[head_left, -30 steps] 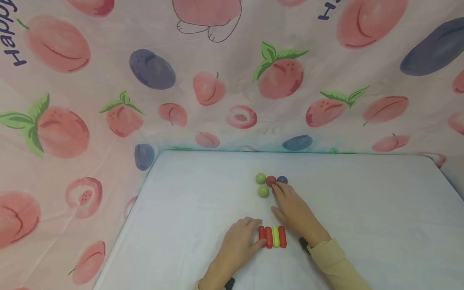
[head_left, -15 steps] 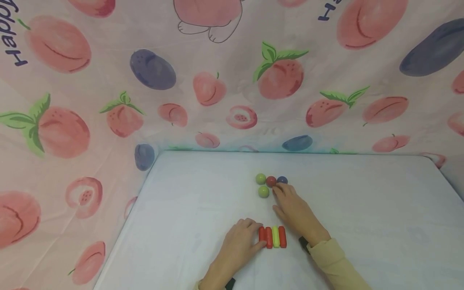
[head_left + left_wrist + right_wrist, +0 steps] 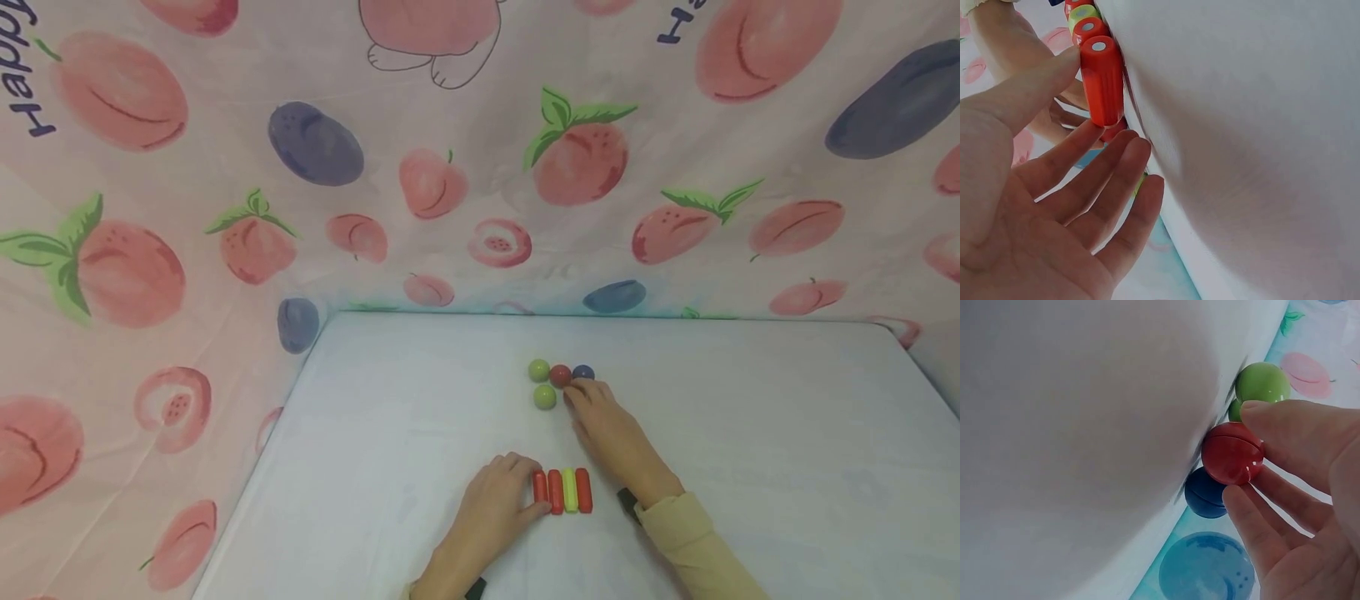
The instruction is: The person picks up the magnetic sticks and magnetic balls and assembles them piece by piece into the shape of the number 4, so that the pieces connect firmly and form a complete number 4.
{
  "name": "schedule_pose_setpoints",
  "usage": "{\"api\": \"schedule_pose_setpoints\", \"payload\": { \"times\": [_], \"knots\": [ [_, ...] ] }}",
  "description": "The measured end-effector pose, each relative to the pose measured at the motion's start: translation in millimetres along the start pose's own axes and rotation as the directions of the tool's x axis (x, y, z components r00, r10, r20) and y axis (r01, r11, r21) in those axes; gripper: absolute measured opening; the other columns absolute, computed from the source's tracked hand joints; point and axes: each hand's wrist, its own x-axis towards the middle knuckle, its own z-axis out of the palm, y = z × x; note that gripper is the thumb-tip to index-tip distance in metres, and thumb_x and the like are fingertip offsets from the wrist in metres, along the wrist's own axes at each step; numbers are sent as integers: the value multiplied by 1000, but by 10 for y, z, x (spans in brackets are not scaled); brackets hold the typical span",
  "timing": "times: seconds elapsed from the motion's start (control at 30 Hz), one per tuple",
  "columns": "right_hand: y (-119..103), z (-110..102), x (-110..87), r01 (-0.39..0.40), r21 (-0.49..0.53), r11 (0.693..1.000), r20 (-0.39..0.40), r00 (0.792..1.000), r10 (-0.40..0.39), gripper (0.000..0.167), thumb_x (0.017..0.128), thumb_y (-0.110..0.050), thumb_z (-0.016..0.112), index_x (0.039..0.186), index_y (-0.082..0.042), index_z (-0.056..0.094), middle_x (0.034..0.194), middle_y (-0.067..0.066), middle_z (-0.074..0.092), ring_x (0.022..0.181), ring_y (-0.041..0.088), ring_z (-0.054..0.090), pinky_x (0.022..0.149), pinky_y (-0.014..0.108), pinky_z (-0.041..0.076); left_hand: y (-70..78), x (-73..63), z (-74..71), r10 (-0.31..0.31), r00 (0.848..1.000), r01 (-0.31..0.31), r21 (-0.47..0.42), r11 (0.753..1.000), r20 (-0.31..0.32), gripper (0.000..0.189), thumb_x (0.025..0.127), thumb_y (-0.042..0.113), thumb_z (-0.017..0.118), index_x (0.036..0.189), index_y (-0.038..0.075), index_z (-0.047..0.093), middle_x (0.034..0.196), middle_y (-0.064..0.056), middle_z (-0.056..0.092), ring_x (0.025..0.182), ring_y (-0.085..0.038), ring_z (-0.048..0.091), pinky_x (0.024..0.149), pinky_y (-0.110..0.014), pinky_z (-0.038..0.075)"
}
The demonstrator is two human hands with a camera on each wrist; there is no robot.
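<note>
Near the front of the table, my left hand (image 3: 489, 504) pinches the leftmost red rod (image 3: 1104, 84), thumb near one end and index finger at the other. This short ribbed rod has a silvery disc on its end. Beside it lie another red rod (image 3: 556, 492), a yellow-green rod (image 3: 571, 490) and a third red rod (image 3: 584, 490). Farther back, my right hand (image 3: 611, 429) holds a glossy red ball (image 3: 1233, 456) between thumb and fingertips. Around it sit a blue ball (image 3: 583, 371) and two green balls (image 3: 538, 370). The right fingers partly cover the blue one in the head view.
A white-covered table (image 3: 405, 400) carries everything. Behind and left of it hangs a pale cloth (image 3: 480, 150) printed with peaches and blue fruit. Both wrists wear dark straps, and a beige sleeve (image 3: 690, 533) covers the right forearm.
The leftmost red rod has shifted slightly left with my left fingers, widening its gap to the neighbouring rod. My right thumb has drawn in under the hand, out of the head view.
</note>
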Motion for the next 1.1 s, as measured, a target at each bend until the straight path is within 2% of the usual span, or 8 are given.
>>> {"api": "schedule_pose_setpoints", "payload": {
  "times": [0.3, 0.57, 0.9, 1.1],
  "knots": [
    [7, -5, 48, -9, 18, 1000, 6, 1000, 9, 47, 86, -5, 75, 130, -1, 56, 128, 14, 55, 120, 28, 52, 100, 41, 50, -1, 1, -14, -14, 1000, 14, 0, 1000, -2, 40, 81, 37, 82, 111, 16, 66, 98, 5, 67, 85, -9, 55, 81, -28, 52],
    [-19, -1, 19, -45, 47, 998, 49, 998, 43, 43, 86, -5, 76, 125, -2, 59, 116, 9, 57, 101, 21, 56, 93, 38, 55, 3, -13, -21, -25, 1000, 25, -14, 1000, 12, 41, 80, 36, 83, 112, 18, 65, 94, 6, 69, 77, -6, 52, 76, -25, 53],
    [-17, -10, 17, -90, 60, 994, 76, 994, 85, 43, 85, -7, 77, 124, -3, 61, 113, 8, 58, 102, 21, 59, 95, 39, 54, -1, -14, -20, -12, 999, 15, -94, 995, 37, 40, 81, 26, 83, 114, 19, 64, 86, 9, 65, 70, -2, 48, 66, -18, 47],
    [7, -11, -1, -94, 63, 994, 61, 994, 90, 42, 84, -6, 78, 123, -3, 63, 114, 8, 57, 103, 21, 61, 94, 39, 54, 8, -13, -3, -3, 999, 9, -147, 989, 40, 39, 82, 20, 82, 117, 20, 63, 90, 10, 65, 76, 1, 54, 71, -17, 51]
  ]
}}
